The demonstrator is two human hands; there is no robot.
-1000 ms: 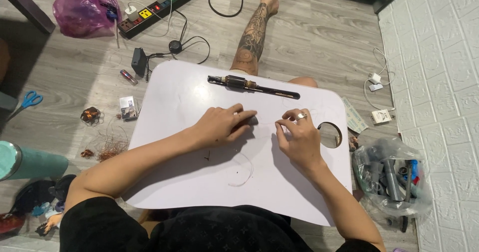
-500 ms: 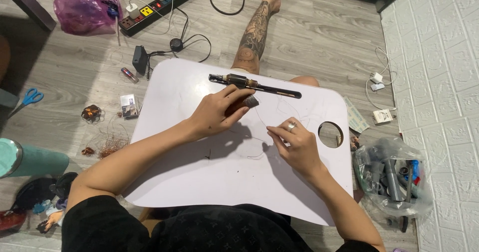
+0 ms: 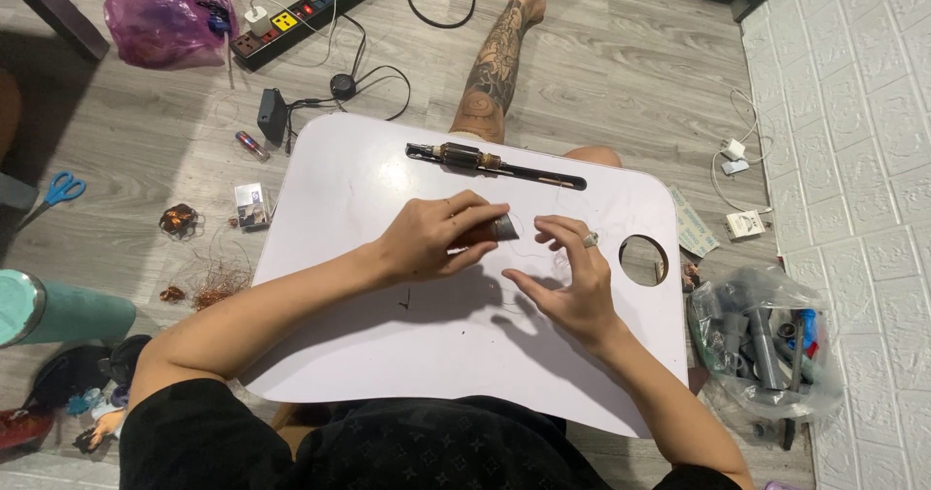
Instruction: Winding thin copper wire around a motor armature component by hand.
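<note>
Left hand (image 3: 436,241) clamped on small brown wound part (image 3: 482,231); right hand (image 3: 572,282) fingers apart, pinching nothing visible. Rotor (image 3: 490,163) lies untouched on desk (image 3: 369,345).

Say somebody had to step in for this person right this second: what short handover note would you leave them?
Left hand: closed around a small brown spool-like part with a grey end, held on the white lap table.
Right hand: open, fingers spread, pinching a thin wire that loops faintly on the table near the part.
Motor rotor on its long shaft: lies untouched at the table's far edge.
Copper wire scraps lie on the floor at left; a clear bag of tools at right.
Done: cannot tell how much wire is handled.
Left: rotor not yet picked up.
</note>
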